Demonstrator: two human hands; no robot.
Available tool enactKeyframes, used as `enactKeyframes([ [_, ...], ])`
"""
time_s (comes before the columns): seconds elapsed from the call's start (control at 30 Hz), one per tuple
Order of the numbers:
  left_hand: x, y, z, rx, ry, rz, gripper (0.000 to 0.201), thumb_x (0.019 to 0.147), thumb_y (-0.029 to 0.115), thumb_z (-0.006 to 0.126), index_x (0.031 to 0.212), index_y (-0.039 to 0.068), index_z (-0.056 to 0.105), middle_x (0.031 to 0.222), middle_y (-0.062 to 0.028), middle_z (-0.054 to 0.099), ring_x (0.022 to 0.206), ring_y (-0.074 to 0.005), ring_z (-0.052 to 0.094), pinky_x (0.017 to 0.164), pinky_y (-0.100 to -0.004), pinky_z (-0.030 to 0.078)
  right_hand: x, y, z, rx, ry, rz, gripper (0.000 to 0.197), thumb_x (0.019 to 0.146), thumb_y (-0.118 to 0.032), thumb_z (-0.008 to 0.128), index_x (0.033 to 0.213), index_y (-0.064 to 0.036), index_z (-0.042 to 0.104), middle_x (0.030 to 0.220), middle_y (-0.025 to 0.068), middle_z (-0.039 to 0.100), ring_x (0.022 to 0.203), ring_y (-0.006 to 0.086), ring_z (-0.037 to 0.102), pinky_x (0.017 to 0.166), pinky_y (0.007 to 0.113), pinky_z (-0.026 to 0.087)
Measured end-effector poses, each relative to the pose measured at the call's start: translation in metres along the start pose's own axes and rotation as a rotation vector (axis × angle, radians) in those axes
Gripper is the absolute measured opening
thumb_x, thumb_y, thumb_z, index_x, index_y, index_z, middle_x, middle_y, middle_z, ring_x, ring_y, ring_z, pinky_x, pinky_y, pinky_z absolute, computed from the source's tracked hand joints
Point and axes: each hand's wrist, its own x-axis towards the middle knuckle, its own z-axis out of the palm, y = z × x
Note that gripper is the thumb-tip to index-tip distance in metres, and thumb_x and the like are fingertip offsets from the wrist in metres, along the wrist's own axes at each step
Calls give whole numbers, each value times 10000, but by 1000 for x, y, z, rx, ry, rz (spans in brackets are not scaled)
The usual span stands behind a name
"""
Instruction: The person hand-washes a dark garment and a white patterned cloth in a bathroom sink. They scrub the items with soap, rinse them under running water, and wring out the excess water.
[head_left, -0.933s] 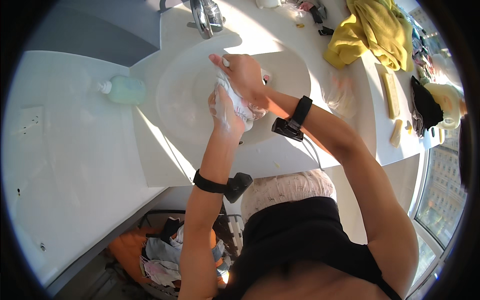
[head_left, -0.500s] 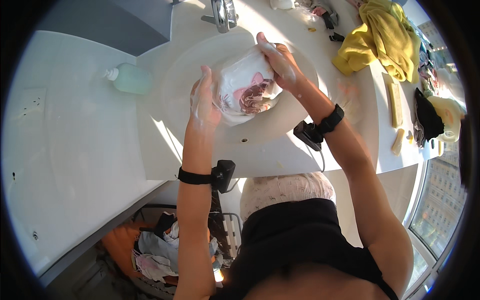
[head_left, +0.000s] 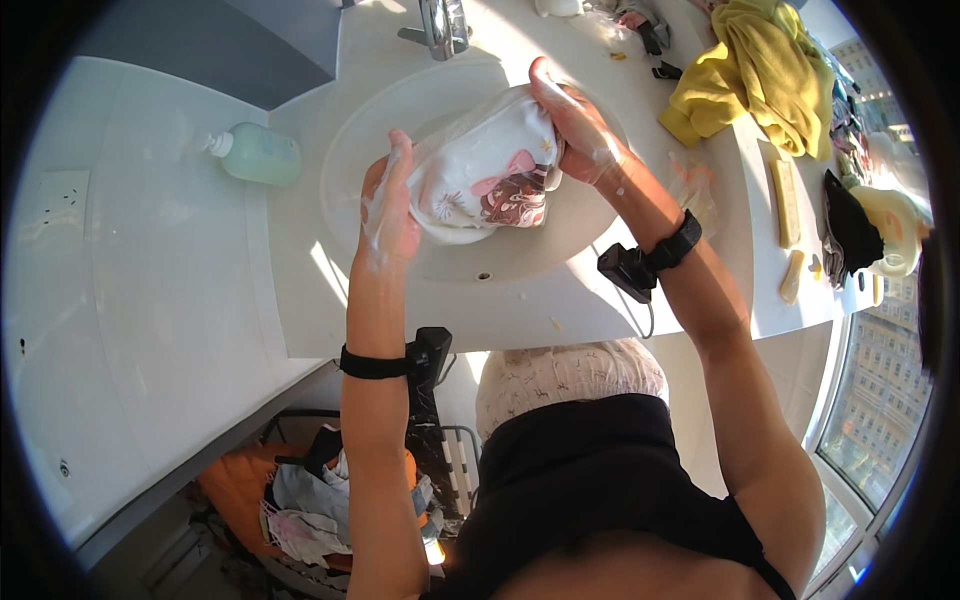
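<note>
Stretched over the washbasin (head_left: 345, 215) is a wet white garment (head_left: 455, 175), printed with a pink bow and a brown figure. My left hand (head_left: 392, 205) grips its left side, soapy foam on the skin and thumb pointing up. At the upper right edge of the cloth, my right hand (head_left: 580, 130) holds on, also lathered, its thumb raised. The fingers of both hands are partly hidden by the garment. Behind it stands a chrome faucet (head_left: 443, 28).
A pale green pump bottle (head_left: 262, 155) lies left of the basin. Along the right counter are a yellow cloth (head_left: 750, 75), a long soap bar (head_left: 785, 205), a smaller piece (head_left: 792, 278) and black fabric (head_left: 848, 225). Below left, a basket holds clothes (head_left: 310, 500).
My hands have moved apart, the left one leftward and the right one slightly right. The garment between them is pulled wider and flatter, showing more of its print.
</note>
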Motion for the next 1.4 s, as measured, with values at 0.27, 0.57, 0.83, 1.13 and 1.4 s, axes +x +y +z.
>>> enactKeyframes([
  [0.27,5,-15,-1,15,-139,-23,372,909,328,534,988,-36,541,945,-80,587,877,-155,583,758,-303,487,-3,0,9,-46,-123,-94,374,924,-376,485,1016,-36,613,825,29,578,724,121,567,621,265,494],
  [0.57,15,-62,29,-534,-319,-170,401,930,435,421,1145,103,482,1026,-21,570,996,-165,526,809,-350,456,-22,58,73,-1264,191,-777,481,874,-380,508,562,-20,575,533,182,546,510,354,546,497,398,450],
  [0.83,1,-64,35,-531,-222,33,471,932,472,368,1156,63,433,1005,-69,518,840,-196,550,680,-356,476,1,56,61,-1193,244,-788,453,892,-356,490,550,-63,530,511,147,528,464,338,511,508,405,433],
  [1.13,2,-61,33,-339,116,-136,530,909,496,413,1174,38,390,1081,-79,482,904,-232,531,727,-418,472,-10,67,56,-1214,200,-890,463,889,-354,483,533,-63,531,555,121,574,514,303,564,488,374,459],
  [1.4,17,-76,12,-458,-137,-131,402,952,325,354,1269,80,378,1190,-65,482,1062,-234,508,863,-406,445,-9,68,76,-1112,211,-923,446,867,-337,523,523,-54,532,454,115,492,405,329,483,496,409,455],
])
